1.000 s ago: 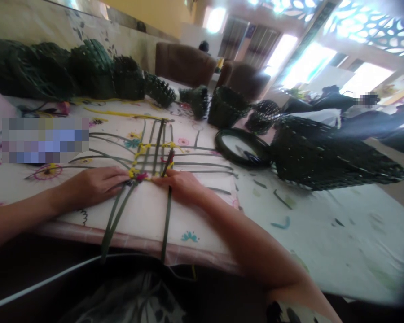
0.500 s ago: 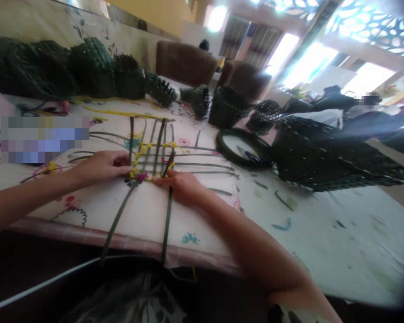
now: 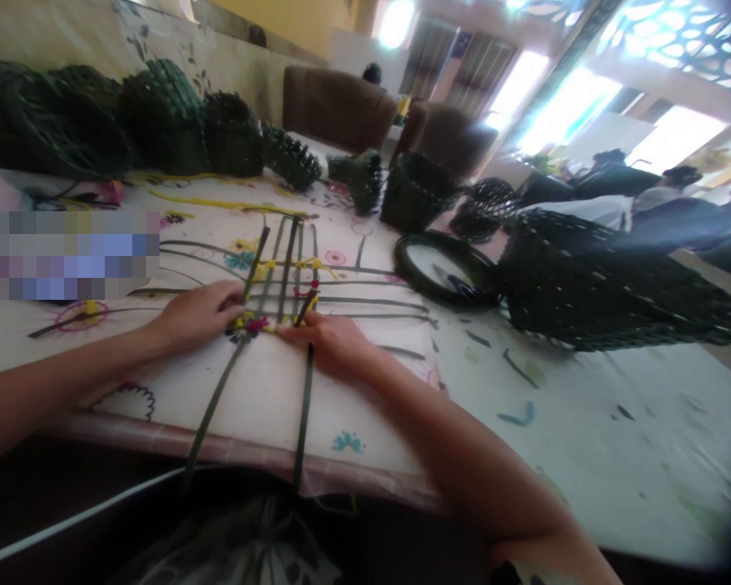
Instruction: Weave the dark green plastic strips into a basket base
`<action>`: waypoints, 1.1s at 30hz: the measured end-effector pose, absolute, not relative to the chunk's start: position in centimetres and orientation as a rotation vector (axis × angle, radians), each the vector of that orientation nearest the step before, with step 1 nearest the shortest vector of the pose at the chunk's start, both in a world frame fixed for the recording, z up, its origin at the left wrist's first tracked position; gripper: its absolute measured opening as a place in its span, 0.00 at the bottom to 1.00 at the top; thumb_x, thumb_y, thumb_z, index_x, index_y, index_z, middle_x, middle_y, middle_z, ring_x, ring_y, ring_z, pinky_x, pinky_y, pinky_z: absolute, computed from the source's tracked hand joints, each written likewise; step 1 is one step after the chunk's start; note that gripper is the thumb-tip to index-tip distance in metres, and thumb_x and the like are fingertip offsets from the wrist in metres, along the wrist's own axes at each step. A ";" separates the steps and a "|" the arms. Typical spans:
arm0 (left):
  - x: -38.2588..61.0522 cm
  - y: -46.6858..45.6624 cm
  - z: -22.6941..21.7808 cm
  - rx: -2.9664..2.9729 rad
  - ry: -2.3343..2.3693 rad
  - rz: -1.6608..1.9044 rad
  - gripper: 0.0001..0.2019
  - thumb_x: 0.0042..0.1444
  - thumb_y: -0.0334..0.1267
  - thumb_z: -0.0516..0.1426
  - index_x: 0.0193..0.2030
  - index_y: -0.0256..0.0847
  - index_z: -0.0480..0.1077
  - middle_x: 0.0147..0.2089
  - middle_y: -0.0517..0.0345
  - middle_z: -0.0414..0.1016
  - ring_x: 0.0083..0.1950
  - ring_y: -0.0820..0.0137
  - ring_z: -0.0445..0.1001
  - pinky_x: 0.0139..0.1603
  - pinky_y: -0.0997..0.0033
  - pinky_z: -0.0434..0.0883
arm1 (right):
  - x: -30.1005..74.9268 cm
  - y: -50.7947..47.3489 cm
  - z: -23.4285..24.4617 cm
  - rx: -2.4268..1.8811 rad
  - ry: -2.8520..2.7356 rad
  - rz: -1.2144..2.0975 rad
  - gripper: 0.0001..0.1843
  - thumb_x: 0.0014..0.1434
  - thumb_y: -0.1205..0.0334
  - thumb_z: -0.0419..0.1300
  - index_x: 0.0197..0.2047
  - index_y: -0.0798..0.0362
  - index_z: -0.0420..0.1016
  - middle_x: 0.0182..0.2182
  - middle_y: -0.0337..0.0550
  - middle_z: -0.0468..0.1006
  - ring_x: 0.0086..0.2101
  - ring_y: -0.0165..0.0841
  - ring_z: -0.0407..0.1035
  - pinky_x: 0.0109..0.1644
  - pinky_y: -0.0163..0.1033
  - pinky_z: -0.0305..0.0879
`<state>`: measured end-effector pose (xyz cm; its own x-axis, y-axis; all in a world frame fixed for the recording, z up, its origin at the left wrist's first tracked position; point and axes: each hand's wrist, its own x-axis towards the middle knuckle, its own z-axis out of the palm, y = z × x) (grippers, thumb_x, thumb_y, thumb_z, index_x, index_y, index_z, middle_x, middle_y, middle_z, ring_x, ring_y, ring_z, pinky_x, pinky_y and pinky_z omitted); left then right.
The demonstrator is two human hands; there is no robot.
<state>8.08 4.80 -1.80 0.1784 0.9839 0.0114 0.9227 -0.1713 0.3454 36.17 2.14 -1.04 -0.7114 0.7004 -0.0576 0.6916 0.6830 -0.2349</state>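
Observation:
A flat open weave of dark green strips (image 3: 285,268), with yellow ties (image 3: 266,266) at several crossings, lies on a flowered white cloth. At its near left corner, my left hand (image 3: 204,317) pinches a green strip (image 3: 257,258) that leans up and to the right. Closed at the near right corner, my right hand (image 3: 338,337) has its fingertips on the weave's near edge, with a short dark strip end standing up from them. Two long strip ends (image 3: 216,398) hang toward me over the table edge. My fingers hide parts of the corners.
Dark green woven baskets (image 3: 417,191) line the table's back. A round dark-rimmed tray (image 3: 444,268) and a large woven piece (image 3: 621,284) lie to the right. Strip scraps (image 3: 521,367) are scattered on the cloth. Brown chairs (image 3: 335,106) and people are beyond.
The strip at my left hand has gone from upright to leaning right, and that hand has shifted slightly right. My right hand stays at its corner. The camera view has shifted a little.

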 end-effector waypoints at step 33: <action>6.5 9.6 0.3 2.210 1.432 -0.036 0.19 0.47 0.54 0.63 0.41 0.46 0.71 0.34 0.55 0.79 0.36 0.59 0.74 0.34 0.67 0.64 | 36.3 2.0 -0.4 -1.159 -2.881 0.398 0.37 0.71 0.72 0.53 0.77 0.33 0.68 0.45 0.43 0.74 0.34 0.31 0.63 0.36 0.39 0.49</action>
